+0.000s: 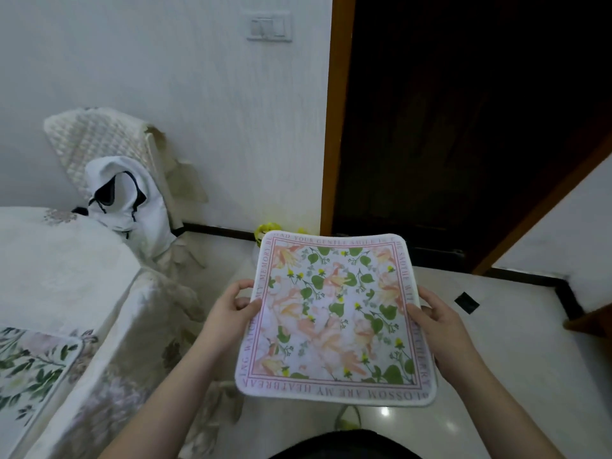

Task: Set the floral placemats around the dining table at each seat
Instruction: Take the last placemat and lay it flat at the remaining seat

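Standing over a glossy pale floor [496, 376] edged with a dark border, I face a white textured wall [215, 127] and, to its right, a dark doorway [463, 127] framed in orange-brown wood. On my left is the dining table [49, 266], draped in a soft cream cloth printed with faded flowers that hangs in folds down its side. Behind the table a chair [99, 140] wears a quilted, diamond-stitched cover, and a white garment [126, 200] with dark trim slumps over its seat. On the near corner of the table lies one placemat [29, 369], flat, with green leaves on white and rounded corners. In the air in front of me, well off the table and over the floor, I hold a second placemat [334, 316]: a fuzzy, roughly square cloth with rounded corners, peach blossoms, green heart-shaped leaves, small yellow buds and a thin pink border of printed letters. It sags slightly between my hands. My left hand [231, 309] pinches its left edge, thumb on top and fingers curled beneath. My right hand [437, 323] grips the right edge the same way. A bit of something yellow [265, 228] peeks out beyond the far edge, too hidden to name.
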A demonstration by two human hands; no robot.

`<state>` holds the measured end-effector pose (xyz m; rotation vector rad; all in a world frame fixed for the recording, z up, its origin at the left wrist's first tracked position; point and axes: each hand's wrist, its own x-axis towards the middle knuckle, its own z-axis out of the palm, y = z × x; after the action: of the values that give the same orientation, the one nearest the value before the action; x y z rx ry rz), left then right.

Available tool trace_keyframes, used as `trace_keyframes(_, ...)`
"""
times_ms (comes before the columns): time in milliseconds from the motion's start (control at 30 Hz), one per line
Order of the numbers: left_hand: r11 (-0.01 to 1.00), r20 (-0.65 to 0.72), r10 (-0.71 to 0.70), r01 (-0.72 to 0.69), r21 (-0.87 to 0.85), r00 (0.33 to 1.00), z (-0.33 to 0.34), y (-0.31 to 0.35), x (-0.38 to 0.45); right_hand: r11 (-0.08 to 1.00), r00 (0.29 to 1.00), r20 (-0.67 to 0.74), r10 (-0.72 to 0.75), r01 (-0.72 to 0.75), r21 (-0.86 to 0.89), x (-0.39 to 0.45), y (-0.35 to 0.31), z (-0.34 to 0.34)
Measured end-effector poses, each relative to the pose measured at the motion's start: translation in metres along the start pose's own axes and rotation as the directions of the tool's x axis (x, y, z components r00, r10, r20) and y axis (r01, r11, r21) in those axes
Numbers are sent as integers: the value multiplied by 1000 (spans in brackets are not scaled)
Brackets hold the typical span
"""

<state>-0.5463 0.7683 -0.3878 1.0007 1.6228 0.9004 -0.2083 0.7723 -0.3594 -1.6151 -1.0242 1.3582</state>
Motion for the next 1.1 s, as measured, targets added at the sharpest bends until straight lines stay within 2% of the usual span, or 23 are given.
trace_keyframes(233,998,-106,-25,19,-58,994,16,43,49,999,994,109,-19,22,-28,93,-40,-7)
trace_keyframes(467,990,-226,-94,68,-121,970,1,48,75,1000,971,238,-3,8,-21,152,-59,28)
trace_keyframes(733,980,-367,-148,88,-177,918,-49,39,118,995,937,348,31,3,-97,220,-87,113)
trace_keyframes(933,975,-415,-190,123,-183,890,-104,32,161,991,907,421,27,30,-128,265,-122,191)
trace_keyframes(1100,961,-453,-220,112,-252,864,-148,31,193,988,888,460,28,46,-150,294,-146,252)
